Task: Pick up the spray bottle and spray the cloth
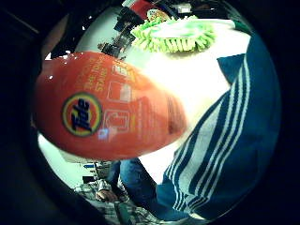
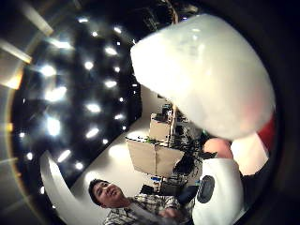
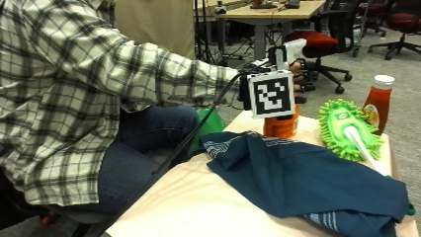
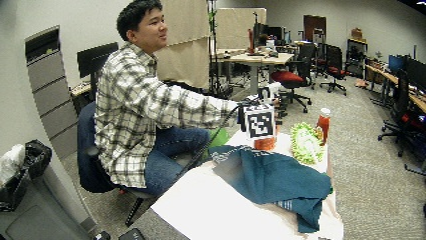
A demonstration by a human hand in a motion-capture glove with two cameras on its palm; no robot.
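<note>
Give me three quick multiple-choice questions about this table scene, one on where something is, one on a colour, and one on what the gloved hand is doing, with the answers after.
1. Where does the green duster lie?
A. on the table between the spray bottle and the ketchup bottle
B. on the floor
C. under the cloth

2. What colour is the cloth?
A. red
B. dark teal with white stripes
C. yellow

3. What is the right hand doing?
A. resting flat on the cloth
B. holding the duster
C. gripping the top of the orange spray bottle

Answers: 1 A, the ketchup bottle stands just beyond the duster. 2 B, stripes show at the cloth's edges. 3 C, the hand sits at the bottle's head.
</note>
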